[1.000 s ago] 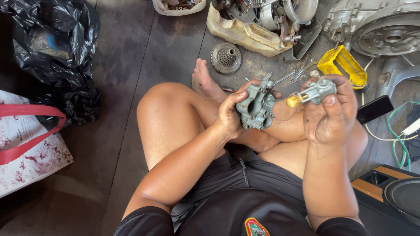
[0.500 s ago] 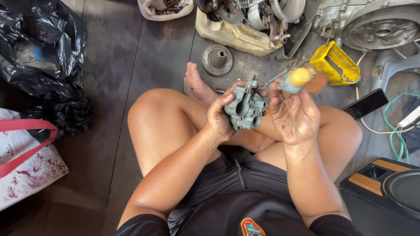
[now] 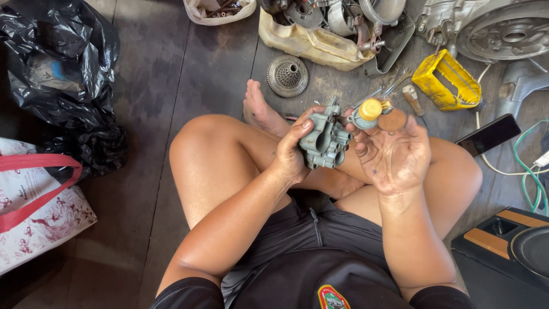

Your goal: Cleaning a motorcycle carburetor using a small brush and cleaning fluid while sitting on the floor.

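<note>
- Frame centre: the left hand (image 3: 291,157) holds the carburetor body (image 3: 326,137) above the crossed legs.
- Just right of it, the right hand (image 3: 394,154) holds a capped small part (image 3: 369,111) at its fingertips, close beside the carburetor body.
- Above the hands, on the floor: a round toothed disc (image 3: 287,75); behind it, a tray of engine parts (image 3: 309,43).
- Upper right: a tilted canister (image 3: 447,80), with an engine casing (image 3: 503,34) behind it.
- Right edge: a phone (image 3: 490,134) beside the knee, cables (image 3: 529,171) further right.
- Upper left: a plastic bag (image 3: 63,80); below it, a handled tote bag (image 3: 40,206).
</note>
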